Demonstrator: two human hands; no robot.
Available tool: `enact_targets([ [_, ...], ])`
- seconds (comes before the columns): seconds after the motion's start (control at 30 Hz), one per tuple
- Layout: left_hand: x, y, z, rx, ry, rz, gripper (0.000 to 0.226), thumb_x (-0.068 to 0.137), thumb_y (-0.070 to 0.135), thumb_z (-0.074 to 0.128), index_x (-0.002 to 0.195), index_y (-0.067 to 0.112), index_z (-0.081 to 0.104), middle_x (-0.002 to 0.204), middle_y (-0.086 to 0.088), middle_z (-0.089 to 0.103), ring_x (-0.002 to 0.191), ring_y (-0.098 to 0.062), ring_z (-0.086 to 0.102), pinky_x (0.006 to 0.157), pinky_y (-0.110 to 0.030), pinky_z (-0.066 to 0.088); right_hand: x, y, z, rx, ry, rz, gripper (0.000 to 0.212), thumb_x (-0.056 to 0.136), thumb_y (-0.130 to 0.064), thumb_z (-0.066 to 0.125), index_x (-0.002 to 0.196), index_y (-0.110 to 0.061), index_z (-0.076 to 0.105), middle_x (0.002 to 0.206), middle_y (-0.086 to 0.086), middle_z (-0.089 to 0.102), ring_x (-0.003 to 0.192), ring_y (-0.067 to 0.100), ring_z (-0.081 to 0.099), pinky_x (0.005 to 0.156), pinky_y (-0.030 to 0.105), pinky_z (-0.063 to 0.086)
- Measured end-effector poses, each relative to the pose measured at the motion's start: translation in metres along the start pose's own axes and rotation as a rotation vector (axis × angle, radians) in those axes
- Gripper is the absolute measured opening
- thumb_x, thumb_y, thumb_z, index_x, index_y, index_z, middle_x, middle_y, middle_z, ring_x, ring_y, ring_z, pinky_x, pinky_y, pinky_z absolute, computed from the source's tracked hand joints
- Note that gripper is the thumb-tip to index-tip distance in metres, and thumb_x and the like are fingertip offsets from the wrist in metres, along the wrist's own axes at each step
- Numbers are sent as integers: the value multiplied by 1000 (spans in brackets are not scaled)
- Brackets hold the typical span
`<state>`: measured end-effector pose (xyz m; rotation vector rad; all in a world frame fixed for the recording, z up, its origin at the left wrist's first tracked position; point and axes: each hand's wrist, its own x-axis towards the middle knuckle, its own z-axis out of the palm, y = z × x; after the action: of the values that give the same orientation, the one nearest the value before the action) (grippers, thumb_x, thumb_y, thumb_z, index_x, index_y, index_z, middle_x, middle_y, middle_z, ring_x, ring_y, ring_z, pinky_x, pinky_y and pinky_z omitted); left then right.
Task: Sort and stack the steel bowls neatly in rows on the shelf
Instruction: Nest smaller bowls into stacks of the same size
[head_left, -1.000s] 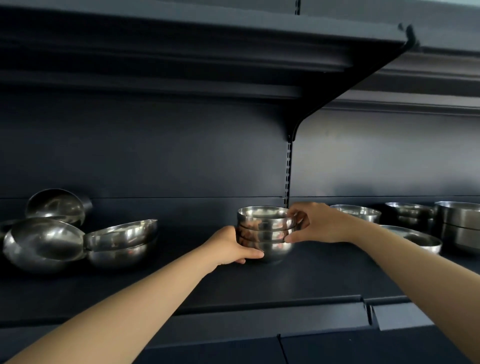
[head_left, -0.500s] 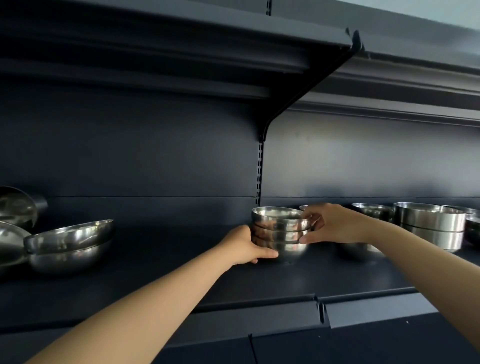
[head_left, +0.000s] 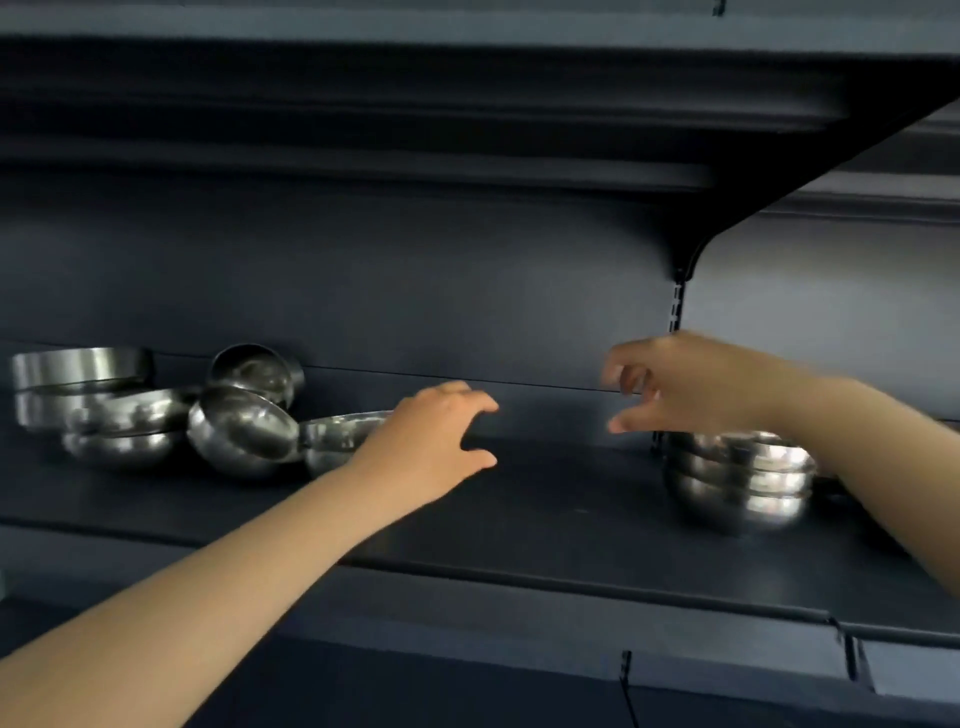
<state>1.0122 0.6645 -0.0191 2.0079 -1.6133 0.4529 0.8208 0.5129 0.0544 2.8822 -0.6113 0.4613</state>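
A stack of three small steel bowls (head_left: 740, 483) stands on the dark shelf (head_left: 545, 519) at the right, partly behind my right forearm. My right hand (head_left: 670, 387) hovers above and to the left of that stack, fingers spread in a loose curve, holding nothing. My left hand (head_left: 434, 441) is over the middle of the shelf, fingers open and empty, just right of a jumble of loose steel bowls (head_left: 241, 431). Some of those bowls lie tilted on their sides.
A stack of wider, straight-walled steel bowls (head_left: 78, 382) stands at the far left. An upper shelf overhangs, carried by a black bracket (head_left: 685, 260). The shelf's front lip (head_left: 571, 584) runs below my arms.
Both hands have let go of the stack of three bowls and swung left. The view has turned left, so the stack now sits at the right and the loose bowls are nearer.
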Motion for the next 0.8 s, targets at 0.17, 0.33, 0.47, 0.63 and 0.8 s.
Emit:
enact_targets([
  [0.17, -16, -97, -49, 57, 13, -133, 42, 80, 30, 71, 120, 26, 61, 118, 11, 60, 73, 0, 46, 73, -17, 37, 51, -82, 37, 204, 54, -172, 35, 85, -31, 66, 118, -29, 56, 111, -13, 55, 84, 3, 55, 82, 23, 45],
  [0.33, -11, -154, -59, -47, -273, -103, 28, 80, 31, 72, 108, 32, 66, 56, 40, 56, 54, 13, 57, 51, -5, 38, 94, -138, 68, 274, 50, -197, 29, 90, -19, 60, 119, -22, 59, 114, -4, 56, 86, 10, 51, 84, 25, 43],
  [0.47, -2, -170, -55, -78, -364, -18, 2, 85, 26, 67, 84, 27, 67, 50, 22, 60, 47, -1, 58, 46, -8, 38, 114, -155, 80, 250, -28, -147, 24, 91, -21, 57, 115, -21, 63, 103, -10, 58, 80, -1, 48, 73, 15, 37],
  [0.63, 4, -171, -59, -62, -358, 126, 11, 87, 22, 65, 95, 18, 72, 47, 42, 49, 45, 15, 50, 50, -1, 36, 118, -158, 89, 234, -26, -75, 17, 90, -19, 59, 103, -20, 70, 97, -7, 68, 74, -3, 50, 70, 15, 38],
  [0.8, 4, -175, -60, -38, -320, 221, 14, 88, 22, 64, 98, 17, 72, 46, 46, 43, 58, 32, 37, 57, 1, 33, 114, -161, 95, 235, 6, -64, 12, 88, -19, 61, 96, -20, 71, 90, -5, 68, 76, 4, 54, 69, 18, 39],
])
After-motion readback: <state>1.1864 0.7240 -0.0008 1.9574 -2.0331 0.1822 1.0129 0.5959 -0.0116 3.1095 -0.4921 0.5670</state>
